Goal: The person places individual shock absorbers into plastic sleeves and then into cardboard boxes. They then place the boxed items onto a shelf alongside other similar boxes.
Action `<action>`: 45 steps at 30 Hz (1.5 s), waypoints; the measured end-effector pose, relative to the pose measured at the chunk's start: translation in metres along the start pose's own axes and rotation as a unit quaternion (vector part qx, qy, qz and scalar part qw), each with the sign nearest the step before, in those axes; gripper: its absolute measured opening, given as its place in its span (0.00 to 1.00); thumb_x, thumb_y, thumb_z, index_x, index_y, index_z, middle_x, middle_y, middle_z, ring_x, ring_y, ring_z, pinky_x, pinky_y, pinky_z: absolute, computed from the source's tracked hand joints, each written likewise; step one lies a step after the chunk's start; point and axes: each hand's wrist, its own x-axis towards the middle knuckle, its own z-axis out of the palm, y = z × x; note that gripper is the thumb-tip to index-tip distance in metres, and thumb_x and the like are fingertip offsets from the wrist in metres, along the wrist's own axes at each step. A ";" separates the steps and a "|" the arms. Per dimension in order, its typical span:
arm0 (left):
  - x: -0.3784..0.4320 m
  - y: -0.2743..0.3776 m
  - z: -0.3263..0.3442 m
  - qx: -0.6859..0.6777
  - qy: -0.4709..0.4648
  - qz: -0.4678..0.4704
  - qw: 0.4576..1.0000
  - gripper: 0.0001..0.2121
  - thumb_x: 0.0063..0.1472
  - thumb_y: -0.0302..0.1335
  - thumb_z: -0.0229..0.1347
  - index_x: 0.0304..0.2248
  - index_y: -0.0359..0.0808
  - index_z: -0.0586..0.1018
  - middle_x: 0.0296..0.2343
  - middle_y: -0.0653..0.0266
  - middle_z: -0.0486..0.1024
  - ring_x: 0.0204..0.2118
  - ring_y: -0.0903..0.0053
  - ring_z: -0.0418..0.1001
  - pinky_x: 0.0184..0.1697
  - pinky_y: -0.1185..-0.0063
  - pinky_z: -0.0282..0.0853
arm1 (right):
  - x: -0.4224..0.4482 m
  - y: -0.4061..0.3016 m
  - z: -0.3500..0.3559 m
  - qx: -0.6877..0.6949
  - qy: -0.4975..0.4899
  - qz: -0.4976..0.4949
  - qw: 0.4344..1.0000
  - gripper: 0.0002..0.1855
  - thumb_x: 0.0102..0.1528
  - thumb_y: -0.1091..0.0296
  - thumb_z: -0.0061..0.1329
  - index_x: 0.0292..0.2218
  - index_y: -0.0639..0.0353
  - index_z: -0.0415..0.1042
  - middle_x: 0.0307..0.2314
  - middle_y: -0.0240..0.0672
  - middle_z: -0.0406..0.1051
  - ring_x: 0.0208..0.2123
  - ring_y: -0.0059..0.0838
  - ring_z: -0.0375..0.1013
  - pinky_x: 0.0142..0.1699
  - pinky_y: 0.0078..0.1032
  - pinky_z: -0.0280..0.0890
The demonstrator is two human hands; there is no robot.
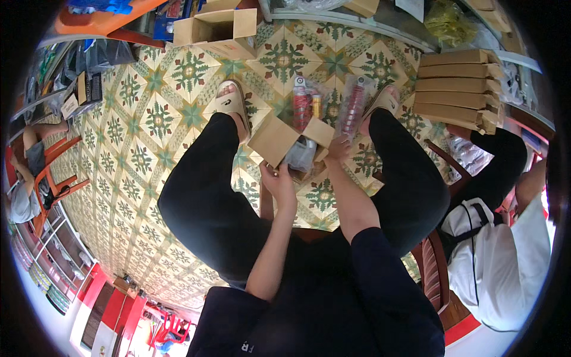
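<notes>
Between my knees is an open cardboard box, its flaps spread outward. A clear plastic bag shows in its mouth; what the bag contains cannot be made out. My left hand grips the box at its near left edge, thumb uppermost. On the opposite side, my right hand holds the box by its right flap and side. Just beyond it, a red coil-spring shock absorber with a gold cylinder lies on the floor in clear plastic. Another bagged red shock absorber rests beside my right foot.
Several long cardboard boxes are stacked at the right. An open carton stands ahead on the patterned tile floor. A person in white sits close on my right; another person is by an orange chair at far left.
</notes>
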 end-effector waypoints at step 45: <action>0.028 -0.049 -0.014 -0.009 -0.108 0.040 0.993 0.22 0.50 0.19 0.54 0.46 0.34 0.62 0.31 0.61 0.68 0.31 0.75 0.69 0.31 0.77 0.65 | -0.232 0.127 -0.315 0.564 -0.365 -0.151 0.725 0.27 0.41 0.74 0.41 0.46 0.69 0.64 0.28 0.35 0.69 0.25 0.24 0.70 0.29 0.19 0.65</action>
